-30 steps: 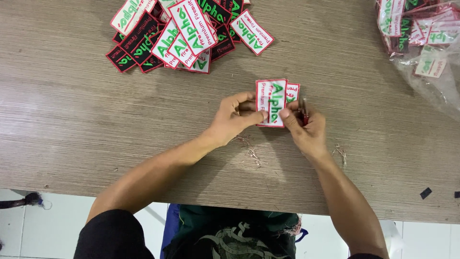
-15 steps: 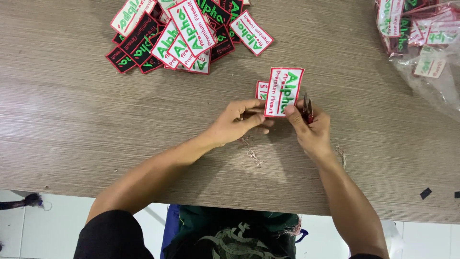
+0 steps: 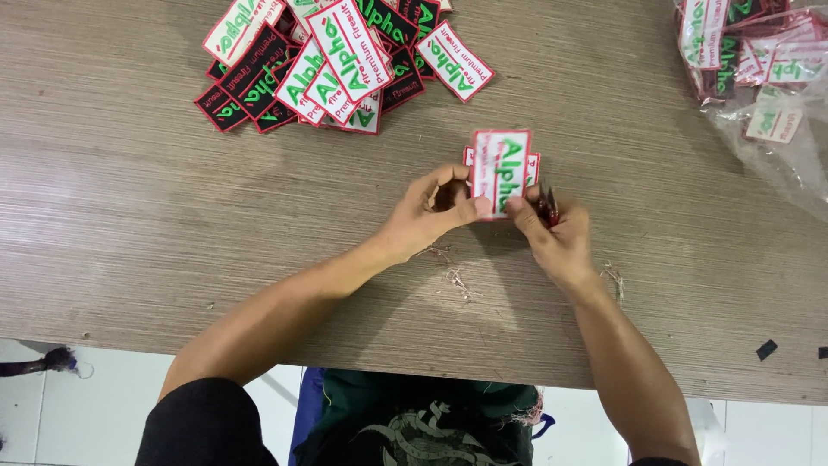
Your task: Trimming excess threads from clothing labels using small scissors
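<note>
At table centre, white embroidered patch point(image 3: 500, 173) pinched upright by left hand point(image 3: 427, 220) and right hand point(image 3: 556, 242) — both grasping. Right also gripping red thread snips point(image 3: 548, 205).

The patch pile point(image 3: 336, 60) and the plastic bag point(image 3: 759, 69) run off the top edge, and a red tool point(image 3: 548, 205) hides behind the right hand's fingers point(image 3: 528, 211).

white rectangular embroidered cloth patch point(image 3: 500, 173): stitched, matt
grey-brown wood-grain table point(image 3: 129, 216): matt, streaked laminate
clear plastic bag point(image 3: 776, 129): glossy, crinkled
</note>
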